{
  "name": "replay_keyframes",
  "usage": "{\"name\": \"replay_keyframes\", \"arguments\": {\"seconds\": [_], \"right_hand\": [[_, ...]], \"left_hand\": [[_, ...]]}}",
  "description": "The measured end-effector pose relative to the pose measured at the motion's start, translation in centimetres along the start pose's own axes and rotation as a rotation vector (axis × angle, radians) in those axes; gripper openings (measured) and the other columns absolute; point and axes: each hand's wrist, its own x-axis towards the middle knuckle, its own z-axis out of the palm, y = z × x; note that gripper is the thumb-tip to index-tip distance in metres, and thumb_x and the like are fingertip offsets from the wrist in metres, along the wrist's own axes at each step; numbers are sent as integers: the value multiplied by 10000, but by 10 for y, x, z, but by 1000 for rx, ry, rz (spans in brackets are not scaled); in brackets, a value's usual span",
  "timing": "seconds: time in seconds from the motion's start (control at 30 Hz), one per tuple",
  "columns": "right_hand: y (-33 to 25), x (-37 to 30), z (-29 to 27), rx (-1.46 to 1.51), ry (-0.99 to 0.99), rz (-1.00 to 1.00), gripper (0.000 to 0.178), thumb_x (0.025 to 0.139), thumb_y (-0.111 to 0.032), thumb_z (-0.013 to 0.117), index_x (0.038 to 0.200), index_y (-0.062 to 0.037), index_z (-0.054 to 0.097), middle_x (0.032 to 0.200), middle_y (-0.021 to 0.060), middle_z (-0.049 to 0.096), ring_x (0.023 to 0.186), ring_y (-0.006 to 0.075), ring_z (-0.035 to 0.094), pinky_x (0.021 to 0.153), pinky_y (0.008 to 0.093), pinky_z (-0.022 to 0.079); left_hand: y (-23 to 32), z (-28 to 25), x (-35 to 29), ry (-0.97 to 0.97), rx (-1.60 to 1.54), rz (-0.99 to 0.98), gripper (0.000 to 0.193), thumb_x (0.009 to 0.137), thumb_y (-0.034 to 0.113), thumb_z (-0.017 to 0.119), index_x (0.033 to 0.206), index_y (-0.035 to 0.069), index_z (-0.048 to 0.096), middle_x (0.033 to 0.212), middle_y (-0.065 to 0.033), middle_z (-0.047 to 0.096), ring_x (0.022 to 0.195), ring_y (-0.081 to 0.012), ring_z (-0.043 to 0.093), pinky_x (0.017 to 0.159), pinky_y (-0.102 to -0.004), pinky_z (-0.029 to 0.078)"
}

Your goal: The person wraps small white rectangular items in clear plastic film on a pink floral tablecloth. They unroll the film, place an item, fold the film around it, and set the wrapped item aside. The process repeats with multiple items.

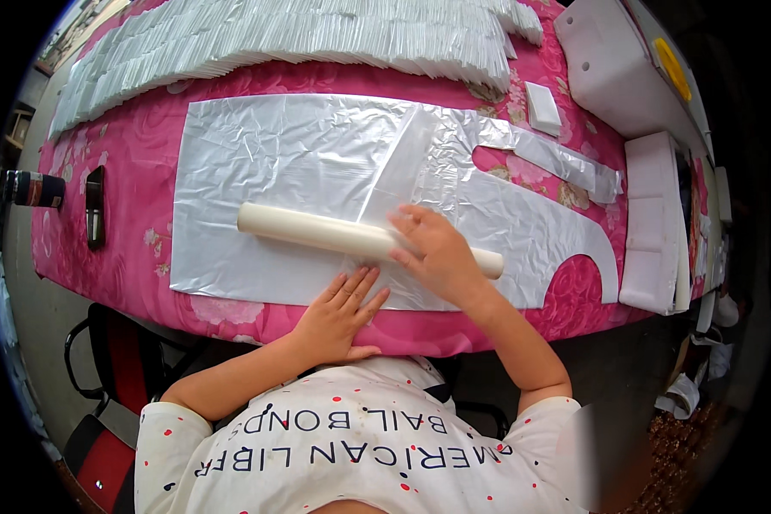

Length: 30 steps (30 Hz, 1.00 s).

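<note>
A thin, wrinkled white plastic sheet lies spread on the table, with curved cut-outs and strap-like ends at its right. Part of its upper layer is folded over near the middle. A long, smooth off-white tube rests across it, sloping down to the right. My right hand is over the tube's right half, thumb on the near side and fingers on the far side; the fingertips are slightly blurred. My left hand lies flat, fingers stretched out, on the sheet's near edge, just below the tube.
Long rows of folded white plastic packets line the far side of the pink floral tablecloth. A dark phone and a dark jar stand at the left. White foam boxes are at the right, near a small white packet.
</note>
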Motion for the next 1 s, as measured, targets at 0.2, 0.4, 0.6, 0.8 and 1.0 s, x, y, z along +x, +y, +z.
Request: {"name": "replay_keyframes", "arguments": {"seconds": [0.2,0.4,0.6,0.8,1.0], "right_hand": [[10,-26,-8,-156,30,67,379,759,-205,660,1114,-84,604,935,82,594,855,265,563,745,364,459],[83,-47,-55,-346,305,417,353,848,-231,595,1156,-58,584,920,109,584,858,282,551,739,366,455],[45,-60,-52,-100,155,246,376,809,-187,632,1163,-71,582,950,101,584,859,279,553,747,345,452],[1,-59,-26,-123,-30,-19,401,695,-165,692,1084,-105,619,938,65,599,886,252,555,774,371,441],[29,-6,-18,-162,70,-90,390,694,-156,690,1076,-113,623,959,47,604,909,244,552,804,377,429]], "left_hand": [[11,1,-2,-17,1,-29,839,784,630,451,1365,37,330,1445,-213,232,1351,-335,203,1084,-452,163],[-17,-10,2,-43,-44,264,771,815,533,486,1358,8,328,1450,-188,237,1353,-306,215,1098,-431,158],[-22,-21,15,-86,-118,214,765,806,491,513,1360,3,313,1443,-181,258,1353,-294,220,1104,-423,163],[15,4,1,-54,-19,132,758,801,515,504,1371,48,326,1443,-173,267,1344,-311,239,1088,-454,179],[18,11,-4,-32,48,152,744,795,516,516,1372,81,339,1442,-164,275,1346,-305,238,1080,-460,189]]}}
